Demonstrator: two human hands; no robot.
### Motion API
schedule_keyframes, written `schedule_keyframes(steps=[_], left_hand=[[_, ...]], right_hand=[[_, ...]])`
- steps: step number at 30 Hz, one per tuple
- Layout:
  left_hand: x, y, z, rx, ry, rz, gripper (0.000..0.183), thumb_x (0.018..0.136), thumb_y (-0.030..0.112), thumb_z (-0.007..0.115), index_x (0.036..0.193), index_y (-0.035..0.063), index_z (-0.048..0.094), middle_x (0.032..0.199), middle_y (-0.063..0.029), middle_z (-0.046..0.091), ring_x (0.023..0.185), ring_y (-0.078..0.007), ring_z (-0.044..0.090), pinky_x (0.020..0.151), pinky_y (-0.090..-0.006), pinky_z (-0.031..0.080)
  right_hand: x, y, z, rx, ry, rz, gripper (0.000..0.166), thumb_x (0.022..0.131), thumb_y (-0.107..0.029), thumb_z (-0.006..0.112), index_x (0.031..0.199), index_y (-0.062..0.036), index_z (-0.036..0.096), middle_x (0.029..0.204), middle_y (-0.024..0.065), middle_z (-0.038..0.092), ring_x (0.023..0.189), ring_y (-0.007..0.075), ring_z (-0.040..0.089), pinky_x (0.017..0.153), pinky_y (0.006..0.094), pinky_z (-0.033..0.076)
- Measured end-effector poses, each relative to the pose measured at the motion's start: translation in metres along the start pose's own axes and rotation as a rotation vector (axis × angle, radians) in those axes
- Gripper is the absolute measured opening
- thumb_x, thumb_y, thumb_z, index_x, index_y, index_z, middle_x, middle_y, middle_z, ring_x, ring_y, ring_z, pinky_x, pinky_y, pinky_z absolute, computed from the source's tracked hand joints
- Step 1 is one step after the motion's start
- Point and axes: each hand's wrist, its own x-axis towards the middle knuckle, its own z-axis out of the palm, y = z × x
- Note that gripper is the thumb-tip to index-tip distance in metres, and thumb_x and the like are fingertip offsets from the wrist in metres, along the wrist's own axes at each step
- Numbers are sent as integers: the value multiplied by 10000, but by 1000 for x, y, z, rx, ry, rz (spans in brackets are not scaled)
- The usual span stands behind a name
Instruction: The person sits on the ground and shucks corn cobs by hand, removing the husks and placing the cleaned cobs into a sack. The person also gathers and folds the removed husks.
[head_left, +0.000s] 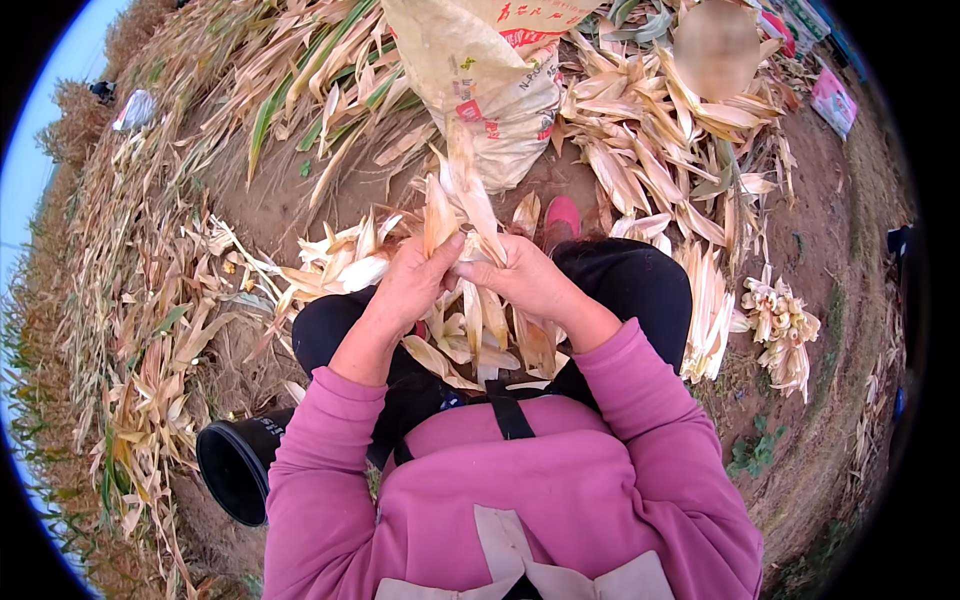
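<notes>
Both my hands meet over my lap, with pale dry corn husks parted between them. My left hand grips an upright husk piece, its thumb pressed along the base. Around the lower end of a longer husk, my right hand is closed, its thumb reaching toward the left fingers. Whether a cob remains inside cannot be seen. Loose husks lie below the hands between my knees, and more husks are heaped just beyond my left knee.
Ahead stands a woven plastic sack bearing print. A husk pile is right of it; bundled husks lie farther right. A black bucket rests on its side at my left. Cut corn stalks cover the ground leftward. A person's blurred head shows at upper right.
</notes>
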Motion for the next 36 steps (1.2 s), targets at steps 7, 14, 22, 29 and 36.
schedule_keyframes(steps=[7,14,22,29,36], left_hand=[[-13,-9,14,-448,51,-96,218,961,316,524,878,114,526,644,15,481,526,-64,421,457,-189,291],[-13,2,6,-437,-14,-204,262,948,345,541,829,112,541,612,33,458,509,-55,390,444,-202,276],[-22,1,-22,45,-378,-247,323,927,402,565,819,99,549,610,47,441,541,-55,390,486,-204,301],[-24,-12,-20,-128,-369,-269,275,928,351,581,825,97,550,653,39,451,549,-64,384,496,-215,312],[-14,-26,14,-651,-76,45,216,954,285,536,863,89,542,683,4,491,564,-82,397,526,-220,319]], right_hand=[[0,15,1,186,-49,9,224,961,-176,517,1020,24,599,862,41,653,809,114,609,761,275,492],[-2,2,-3,103,-131,12,228,952,-144,516,1084,22,599,905,31,657,865,87,591,805,270,474],[-7,-10,-13,-315,-344,93,185,919,-168,580,1012,-17,635,804,-16,598,756,60,506,710,245,442],[-5,-7,-14,-341,-409,89,233,927,-178,560,1101,-32,611,930,44,664,808,112,576,767,276,467],[-2,3,3,379,73,101,180,940,-205,552,995,-40,600,783,-25,571,643,47,465,601,216,404]])
